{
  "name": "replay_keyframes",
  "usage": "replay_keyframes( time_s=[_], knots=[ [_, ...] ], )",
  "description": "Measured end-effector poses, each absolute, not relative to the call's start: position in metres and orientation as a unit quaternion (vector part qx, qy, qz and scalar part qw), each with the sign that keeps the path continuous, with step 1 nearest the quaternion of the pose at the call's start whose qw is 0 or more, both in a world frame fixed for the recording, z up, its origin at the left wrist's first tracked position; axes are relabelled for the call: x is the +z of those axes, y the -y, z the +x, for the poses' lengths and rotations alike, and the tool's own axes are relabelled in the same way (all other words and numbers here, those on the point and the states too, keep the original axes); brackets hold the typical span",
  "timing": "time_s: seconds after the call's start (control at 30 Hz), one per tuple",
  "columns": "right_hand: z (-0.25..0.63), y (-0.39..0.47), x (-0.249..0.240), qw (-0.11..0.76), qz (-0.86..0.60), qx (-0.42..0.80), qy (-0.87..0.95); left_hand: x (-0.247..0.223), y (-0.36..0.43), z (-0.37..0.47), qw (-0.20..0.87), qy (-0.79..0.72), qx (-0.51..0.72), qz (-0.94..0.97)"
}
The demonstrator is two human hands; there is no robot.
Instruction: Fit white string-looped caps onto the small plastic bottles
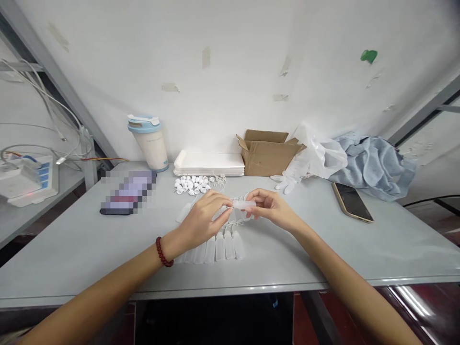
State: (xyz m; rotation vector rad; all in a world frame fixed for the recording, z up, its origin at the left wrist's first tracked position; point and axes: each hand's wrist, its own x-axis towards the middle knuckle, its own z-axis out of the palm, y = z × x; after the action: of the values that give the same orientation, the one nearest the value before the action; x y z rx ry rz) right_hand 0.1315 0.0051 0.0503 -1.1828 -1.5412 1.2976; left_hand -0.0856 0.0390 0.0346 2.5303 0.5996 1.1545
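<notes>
A small translucent plastic bottle [244,204] lies sideways in the air between my two hands. My right hand [269,208] is closed around its right end with thumb and fingers. At its left end, the fingertips of my left hand [206,215] pinch the narrow tip; whether a cap sits between them is hidden. Below my hands, several similar bottles [220,247] lie side by side in a row on the table. More bottles lie behind, partly covered by my hands. Just beyond is a pile of small white caps [190,184].
Along the wall stand a tumbler [149,143], a stack of white sheets or trays [210,164], an open cardboard box [269,157], a plastic bag [319,153] and a blue cloth [377,165]. Phones lie left [129,191] and right [352,202] on the grey table [305,268].
</notes>
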Motion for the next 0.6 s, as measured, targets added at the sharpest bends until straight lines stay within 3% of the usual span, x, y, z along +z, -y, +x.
replay_keyframes(
  time_s=[0.37,0.6],
  knots=[
    [0.124,0.001,0.048,0.323,-0.404,0.582,0.628,0.051,-0.030,-0.084,0.324,-0.331,0.363,0.808],
    [0.126,0.002,0.047,0.303,-0.356,0.588,0.660,0.056,-0.032,-0.084,0.451,-0.316,0.294,0.781]
  ],
)
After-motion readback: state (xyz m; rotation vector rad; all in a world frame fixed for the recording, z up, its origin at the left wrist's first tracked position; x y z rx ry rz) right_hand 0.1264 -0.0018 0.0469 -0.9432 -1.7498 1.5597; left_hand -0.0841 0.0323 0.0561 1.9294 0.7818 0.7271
